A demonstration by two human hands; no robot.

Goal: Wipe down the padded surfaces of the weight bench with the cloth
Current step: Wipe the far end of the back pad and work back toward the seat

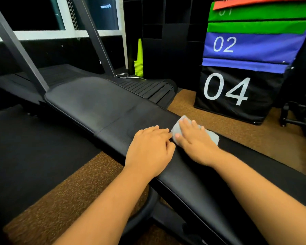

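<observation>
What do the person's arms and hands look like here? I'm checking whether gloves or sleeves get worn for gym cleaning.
No gloves and no sleeves show. The left hand and the right hand are both bare, and both forearms are uncovered all the way to the bottom edge of the picture. No watch, wristband, ring or other marking is visible on either wrist or on the fingers.

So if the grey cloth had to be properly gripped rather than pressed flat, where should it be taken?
Probably at the bunched far-left end of the cloth, coming from above. The right hand lies flat over its middle, and the rest lies thin against the bench pad, so only that raised fold by the fingers gives something to pinch. The left hand rests on the pad alongside.
</observation>
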